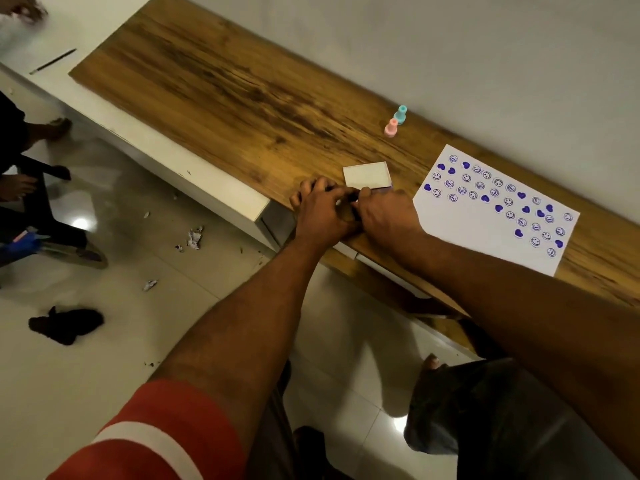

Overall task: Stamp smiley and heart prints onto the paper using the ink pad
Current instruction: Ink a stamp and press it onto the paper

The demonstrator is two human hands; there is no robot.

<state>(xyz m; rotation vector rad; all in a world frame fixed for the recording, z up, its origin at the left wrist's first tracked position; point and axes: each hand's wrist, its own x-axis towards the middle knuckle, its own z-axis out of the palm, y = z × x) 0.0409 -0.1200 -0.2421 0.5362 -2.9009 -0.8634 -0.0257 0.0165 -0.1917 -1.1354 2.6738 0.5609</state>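
Left hand and right hand both grip the open ink pad

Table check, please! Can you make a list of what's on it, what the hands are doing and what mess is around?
Surface: wooden tabletop on a white cabinet.
Job's things: paper covered in purple smileys and hearts; pink stamp and teal stamp upright, close together, away from the paper; ink pad, pale lid showing, rest hidden by the hands.
Clutter: pencil on the white cabinet; paper scraps and a dark crumpled thing on the floor.
Grippers: left hand and right hand meet at the ink pad, fingers bent; grip hidden.
Cables: nothing seen.
Surroundings: glossy tiled floor; another person's legs at the left.
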